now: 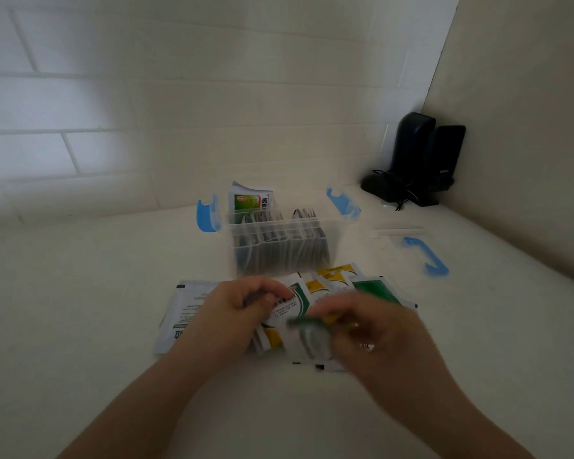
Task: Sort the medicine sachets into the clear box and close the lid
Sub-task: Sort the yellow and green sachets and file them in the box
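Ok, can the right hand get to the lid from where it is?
Probably yes. The lid lies flat on the table right of the clear box, nothing between it and the right hand, though that hand is busy with sachets.

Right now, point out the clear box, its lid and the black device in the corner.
clear box [279,250]: head view, front wall.
lid [426,255]: head view, blue handle.
black device [415,154]: head view, upright body.

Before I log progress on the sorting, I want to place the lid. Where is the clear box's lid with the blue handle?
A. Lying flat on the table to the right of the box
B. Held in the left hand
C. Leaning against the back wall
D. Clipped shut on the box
A: the lid with the blue handle lies flat on the table, right of the open clear box.
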Action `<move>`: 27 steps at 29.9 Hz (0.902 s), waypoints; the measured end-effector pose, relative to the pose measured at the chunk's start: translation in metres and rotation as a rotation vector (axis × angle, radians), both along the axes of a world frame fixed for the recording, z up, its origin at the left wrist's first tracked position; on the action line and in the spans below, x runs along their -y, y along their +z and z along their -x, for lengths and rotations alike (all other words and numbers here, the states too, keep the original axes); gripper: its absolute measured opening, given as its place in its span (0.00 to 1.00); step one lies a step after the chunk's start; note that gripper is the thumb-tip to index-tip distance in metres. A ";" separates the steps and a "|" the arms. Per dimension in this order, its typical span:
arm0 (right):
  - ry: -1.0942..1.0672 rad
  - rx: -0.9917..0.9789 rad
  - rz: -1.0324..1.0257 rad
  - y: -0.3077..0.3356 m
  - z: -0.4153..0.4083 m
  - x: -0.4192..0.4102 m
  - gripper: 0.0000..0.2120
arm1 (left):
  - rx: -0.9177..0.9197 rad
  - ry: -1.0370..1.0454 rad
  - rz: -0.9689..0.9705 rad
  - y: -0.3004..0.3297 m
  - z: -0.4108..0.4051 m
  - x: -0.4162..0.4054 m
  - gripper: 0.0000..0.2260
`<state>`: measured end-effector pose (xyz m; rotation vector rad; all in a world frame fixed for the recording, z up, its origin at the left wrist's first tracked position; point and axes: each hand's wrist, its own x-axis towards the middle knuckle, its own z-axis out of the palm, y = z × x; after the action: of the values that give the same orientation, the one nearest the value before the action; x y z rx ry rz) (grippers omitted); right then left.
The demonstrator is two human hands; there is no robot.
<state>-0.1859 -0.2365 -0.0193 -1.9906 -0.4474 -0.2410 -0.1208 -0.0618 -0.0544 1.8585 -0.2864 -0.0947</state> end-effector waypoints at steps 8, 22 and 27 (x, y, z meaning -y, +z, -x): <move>-0.252 -0.419 -0.444 -0.022 -0.021 0.013 0.10 | 0.034 -0.105 0.054 0.008 0.008 0.005 0.17; -0.209 -0.044 0.118 -0.030 -0.014 0.002 0.17 | 0.412 -0.172 -0.199 0.014 0.017 0.001 0.25; -0.175 -0.015 0.292 -0.046 -0.021 -0.001 0.16 | 0.393 -0.227 -0.220 0.011 0.018 0.002 0.25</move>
<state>-0.1646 -0.2355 -0.0652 -2.3197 -0.3119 -0.2821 -0.1384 -0.0642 -0.0436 2.0501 -0.7857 0.0895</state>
